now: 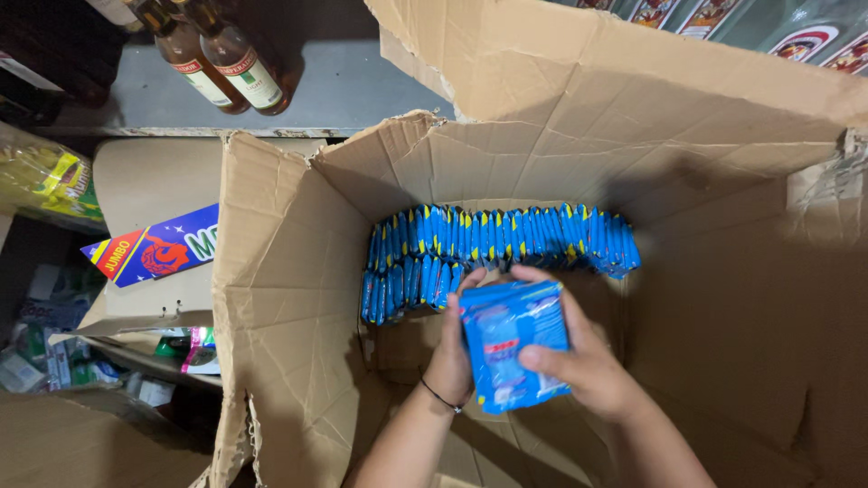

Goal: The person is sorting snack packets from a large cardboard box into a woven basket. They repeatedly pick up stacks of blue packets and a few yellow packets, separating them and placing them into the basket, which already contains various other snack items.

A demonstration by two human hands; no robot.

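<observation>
I look down into a large open cardboard box (271, 298) with its flaps standing up on all sides. Both hands are inside it, near the middle. The right hand (583, 361) grips a small stack of blue packets (514, 343), thumb across the front and fingers curled around the right edge. The left hand (452, 348) is behind the stack's left edge; its fingers are hidden, so I cannot tell their state. Just beyond, rows of blue packets (497, 237) stand upright against the far wall. Bare bottom shows right of the hands. Two brown bottles (217, 59) stand on a shelf outside the box.
</observation>
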